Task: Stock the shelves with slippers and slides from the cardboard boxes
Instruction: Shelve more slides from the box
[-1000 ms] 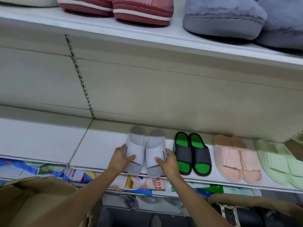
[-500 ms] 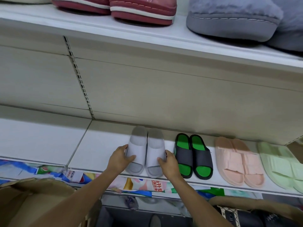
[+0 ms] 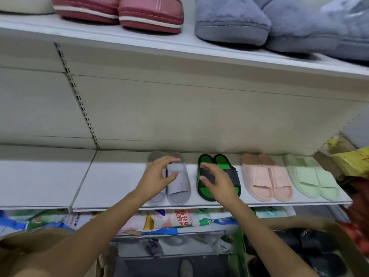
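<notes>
A: So, where is the pair of pale grey moulded slides (image 3: 177, 180)?

B: Flat on the white lower shelf board (image 3: 111, 180), toes at its front edge, directly under the left hand (image 3: 157, 176). That hand hovers over the left slide of the pair with fingers spread and loosely bent, thumb apart, gripping nothing; whether a fingertip brushes the strap, I cannot tell.

A: And the right hand (image 3: 216, 181)?

B: Just beside the left one, above the black slides with bright green footbeds (image 3: 218, 177). Its fingers are relaxed and parted, holding nothing; contact with the strap is unclear.

A: What lies outward from the right hand?

B: Further to its right, on the same board, a pair of peach-pink slides (image 3: 265, 176), then a pair of mint-green slides (image 3: 311, 176) at the end.

A: Above the hands?

B: A white upper shelf (image 3: 139, 45) carrying dark pink striped-sole slippers (image 3: 119, 11) and fluffy blue-grey slippers (image 3: 279, 23).

A: Below the wrists?

B: One brown cardboard box (image 3: 30, 242) under the left forearm, and another open cardboard box with black slides inside (image 3: 311, 246) under the right forearm.
</notes>
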### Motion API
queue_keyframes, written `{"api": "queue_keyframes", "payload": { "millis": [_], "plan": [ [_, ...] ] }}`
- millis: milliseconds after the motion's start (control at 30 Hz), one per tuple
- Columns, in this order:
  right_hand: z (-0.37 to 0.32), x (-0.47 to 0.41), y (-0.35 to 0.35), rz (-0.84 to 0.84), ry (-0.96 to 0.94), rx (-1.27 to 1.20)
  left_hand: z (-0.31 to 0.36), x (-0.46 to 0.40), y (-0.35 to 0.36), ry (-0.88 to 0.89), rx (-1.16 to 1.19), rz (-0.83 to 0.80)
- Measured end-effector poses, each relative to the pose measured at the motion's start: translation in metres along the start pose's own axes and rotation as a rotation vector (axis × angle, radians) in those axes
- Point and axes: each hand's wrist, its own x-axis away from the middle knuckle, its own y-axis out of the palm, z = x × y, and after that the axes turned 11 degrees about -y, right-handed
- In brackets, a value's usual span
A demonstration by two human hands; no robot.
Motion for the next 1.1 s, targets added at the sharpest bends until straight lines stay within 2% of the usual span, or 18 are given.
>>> {"api": "queue_keyframes", "payload": {
  "millis": [133, 300, 600, 767, 867, 1100],
  "plan": [
    [-0.014, 0.036, -0.055, 0.133, 0.003, -0.032, 0.052, -0.005, 0.035, 0.146, 0.124, -0.088],
    [-0.011, 0.090, -0.112, 0.251, -0.005, 0.042, 0.111, -0.003, 0.091, 0.284, 0.227, -0.215],
    [0.037, 0.229, -0.195, 0.478, 0.231, 0.070, 0.196, 0.019, 0.217, 0.375, 0.266, -0.511],
    [0.077, 0.318, -0.231, 0.561, 0.396, 0.094, 0.240, 0.049, 0.308, 0.343, 0.260, -0.668],
    [0.112, 0.371, -0.243, 0.573, 0.512, 0.095, 0.252, 0.063, 0.368, 0.339, 0.168, -0.772],
    [0.189, 0.475, -0.201, 0.606, 0.897, -0.015, 0.214, 0.106, 0.493, 0.175, -0.024, -1.017]
  ]
}}
